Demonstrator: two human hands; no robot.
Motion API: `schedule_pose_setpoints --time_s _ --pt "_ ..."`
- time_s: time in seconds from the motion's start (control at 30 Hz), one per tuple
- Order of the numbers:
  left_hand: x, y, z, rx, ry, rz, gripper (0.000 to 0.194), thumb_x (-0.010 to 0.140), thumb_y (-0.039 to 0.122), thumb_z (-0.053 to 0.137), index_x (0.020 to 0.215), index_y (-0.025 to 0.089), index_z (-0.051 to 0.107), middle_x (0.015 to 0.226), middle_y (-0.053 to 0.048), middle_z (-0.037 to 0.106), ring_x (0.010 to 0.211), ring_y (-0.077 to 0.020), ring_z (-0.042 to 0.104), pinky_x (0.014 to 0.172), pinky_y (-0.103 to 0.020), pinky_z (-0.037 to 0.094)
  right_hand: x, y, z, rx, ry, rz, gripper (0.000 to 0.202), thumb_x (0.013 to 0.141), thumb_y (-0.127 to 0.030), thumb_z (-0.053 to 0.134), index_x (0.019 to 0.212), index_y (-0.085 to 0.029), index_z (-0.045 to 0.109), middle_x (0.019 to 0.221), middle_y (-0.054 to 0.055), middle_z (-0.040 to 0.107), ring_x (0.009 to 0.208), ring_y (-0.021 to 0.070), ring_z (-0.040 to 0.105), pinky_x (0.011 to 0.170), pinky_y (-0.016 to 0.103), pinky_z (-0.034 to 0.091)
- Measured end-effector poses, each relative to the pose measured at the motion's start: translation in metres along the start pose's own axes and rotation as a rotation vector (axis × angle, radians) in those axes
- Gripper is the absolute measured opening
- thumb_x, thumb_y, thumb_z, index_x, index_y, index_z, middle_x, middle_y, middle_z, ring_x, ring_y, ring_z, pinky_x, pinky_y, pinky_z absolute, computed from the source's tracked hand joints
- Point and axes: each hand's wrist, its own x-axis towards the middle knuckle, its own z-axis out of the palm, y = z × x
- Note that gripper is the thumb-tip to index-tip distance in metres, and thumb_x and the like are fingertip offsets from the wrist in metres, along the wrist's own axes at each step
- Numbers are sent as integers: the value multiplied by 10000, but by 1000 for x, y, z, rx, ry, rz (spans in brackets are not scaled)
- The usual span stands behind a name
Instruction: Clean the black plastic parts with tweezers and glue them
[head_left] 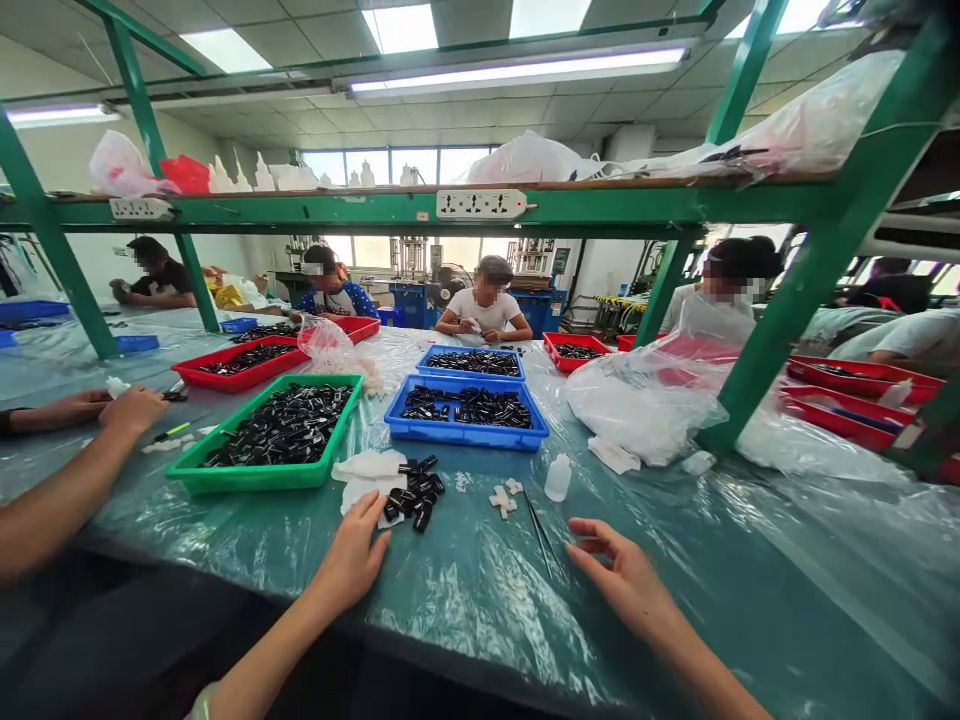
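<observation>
The worktable under its clear plastic sheet gives a broad, slippery-looking surface, so small, unhurried hand movements would suit it. On it, the green tray and, to its right, the nearer blue tray are loaded with black parts. The left hand has its fingers close together with the thumb apart, fingertips at the edge of the white cloth; a light touch there should avoid scattering the loose pile of black parts, lying partly on that cloth. The right hand is empty, fingers loosely curved and thumb apart, just beside the tweezers; care seems wise near the upright squeeze bottle. Small white pieces lie left of the tweezers.
</observation>
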Motion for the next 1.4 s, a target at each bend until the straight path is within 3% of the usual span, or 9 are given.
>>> schedule_pose_setpoints --time_s 0.3,0.5,0.63,0.7,0.83,0.93,1.0,1.17,1.4 --pt "19 10 6 59 21 82 563 766 294 153 1249 295 442 1414 27 306 1350 -171 307 1199 -413 242 -19 -2 0 -43 -114 -48 644 670 -645 377 1151 -219 435 1150 -42 421 861 -168 437 605 -154 314" --pt "30 18 5 139 38 90 545 761 284 121 1002 220 605 1140 -73 551 1056 -194 504 1035 -472 313 -12 -4 -6 -83 -142 -96 686 669 -706 317 1126 -209 441 1108 -30 440 798 -172 422 595 -138 315" --pt "30 26 -6 122 72 72 485 758 298 185 944 202 623 1058 -70 584 1007 -147 479 1050 -409 259 -2 -10 -3 -126 -176 -141 668 688 -692 295 1118 -204 451 1091 -25 449 789 -180 408 611 -143 298" --pt "27 36 -13 57 49 69 451 757 329 238 990 232 611 1073 -43 580 981 -101 476 971 -290 314 3 -18 0 -157 -217 -148 631 702 -661 304 1117 -211 456 1050 -27 466 766 -184 399 608 -141 282" --pt "23 66 -13 -114 -158 139 398 701 422 417 971 227 634 902 -6 596 745 11 432 702 -110 294 16 -38 8 -169 -302 -239 577 730 -609 294 1164 -254 430 1111 -41 441 813 -189 413 642 -144 291" --pt "29 89 -2 -273 -487 171 432 639 447 512 943 171 648 691 8 531 580 41 373 553 -91 262 28 -49 16 -125 -386 -297 623 711 -580 353 1245 -258 368 1097 -25 454 800 -178 419 662 -120 326" --pt "37 100 7 -355 -606 175 431 619 434 549 904 131 661 563 25 430 506 63 268 500 -96 187 35 -51 21 -45 -448 -278 642 690 -555 404 1250 -244 367 1056 -23 474 779 -175 426 669 -116 334" --pt "59 115 28 -559 -695 81 492 550 410 642 899 63 633 634 6 534 513 58 371 507 -78 265 47 -47 26 274 -566 -102 788 615 -654 454 1156 -83 392 980 42 499 690 -139 437 646 -43 383" --pt "70 120 53 -943 -677 -97 554 629 552 519 906 73 549 660 -22 550 547 -5 512 541 -96 360 54 -36 28 515 -634 126 987 417 -810 496 1036 -58 341 1019 77 493 622 -88 473 565 -21 347"
